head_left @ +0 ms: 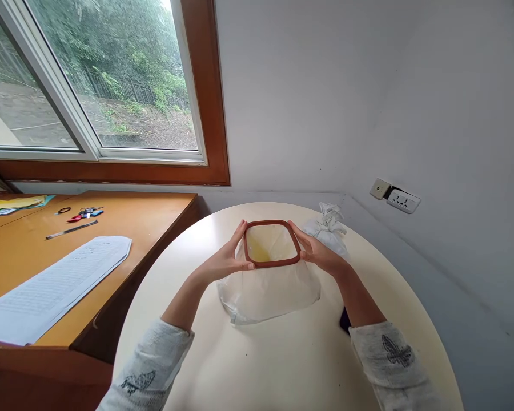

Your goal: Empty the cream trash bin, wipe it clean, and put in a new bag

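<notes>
Fingers of the left hand (pixel 225 260) and right hand (pixel 323 256) grasp a reddish-brown rim (pixel 276 264) from both sides, at the centre of the frame. The left thumb lies at the rim's near-left corner, the right thumb against its right side. Translucent plastic bag (pixel 269 299) spreads out below the rim onto the round table (pixel 261 377); yellow shows inside the opening. Knotted white bag (pixel 326 231) sits just beyond the right hand, right of centre. Dark object (pixel 345 321) is partly hidden by the right forearm, lower right.
</notes>
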Action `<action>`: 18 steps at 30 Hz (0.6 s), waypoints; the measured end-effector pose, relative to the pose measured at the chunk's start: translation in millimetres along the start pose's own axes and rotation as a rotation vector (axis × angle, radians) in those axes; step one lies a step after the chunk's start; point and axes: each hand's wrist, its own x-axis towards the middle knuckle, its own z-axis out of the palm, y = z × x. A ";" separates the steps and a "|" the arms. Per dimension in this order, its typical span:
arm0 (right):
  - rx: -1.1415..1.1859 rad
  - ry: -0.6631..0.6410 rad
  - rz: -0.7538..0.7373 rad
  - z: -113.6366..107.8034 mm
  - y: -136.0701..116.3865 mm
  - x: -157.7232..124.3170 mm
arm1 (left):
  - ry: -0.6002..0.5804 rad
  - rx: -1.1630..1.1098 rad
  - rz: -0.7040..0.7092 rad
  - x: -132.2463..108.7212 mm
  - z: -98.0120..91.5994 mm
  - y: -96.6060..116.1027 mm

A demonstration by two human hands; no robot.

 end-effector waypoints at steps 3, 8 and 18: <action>0.016 0.002 -0.010 0.0 1.1 -0.2 | 0.004 -0.034 0.007 -0.2 1.6 -1.4; 0.049 -0.007 -0.019 0.7 1.9 0.4 | 0.030 -0.115 0.029 0.3 5.3 -3.4; 0.060 -0.006 -0.008 0.1 0.3 1.6 | 0.085 -0.098 0.037 1.8 6.6 -2.0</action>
